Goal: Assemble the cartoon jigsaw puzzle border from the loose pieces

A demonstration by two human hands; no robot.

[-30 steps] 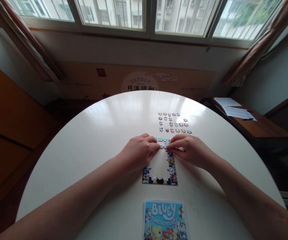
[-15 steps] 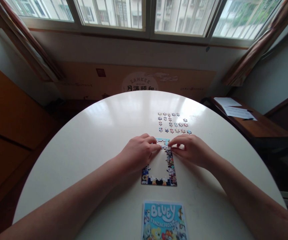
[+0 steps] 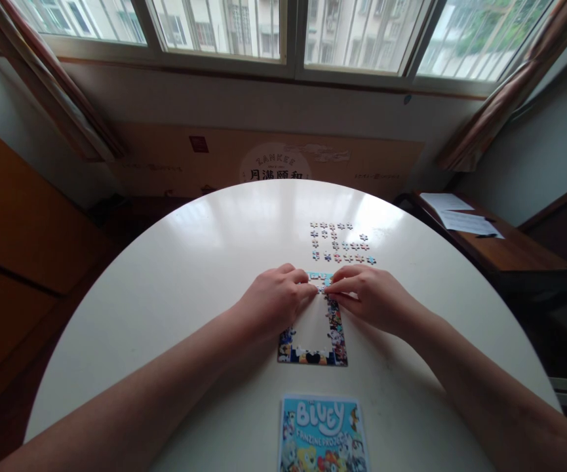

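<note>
A partly assembled jigsaw puzzle [image 3: 338, 328] lies on the white table, its border joined around a bare middle. Over its upper left side is my left hand [image 3: 279, 296], fingers bent and closed against the puzzle, covering part of that edge. My right hand [image 3: 375, 296] comes from the other side with thumb and forefinger pinched at a small puzzle piece [image 3: 321, 289] near the upper inside of the border. The fingertips of both hands nearly meet there. Exactly how the piece sits is partly hidden by the fingers.
Several loose puzzle pieces [image 3: 346, 246] lie in rows beyond my hands. A blue picture card [image 3: 323, 432] reading "Bluey Fanzine Project" is near me on the round white table [image 3: 189, 262]. At the right, papers [image 3: 470, 221] and a pen rest on a wooden desk [image 3: 524, 252].
My right hand has shifted slightly left, its fingertips moving inward from the puzzle's right border toward the left fingertips. My left hand stays almost still.
</note>
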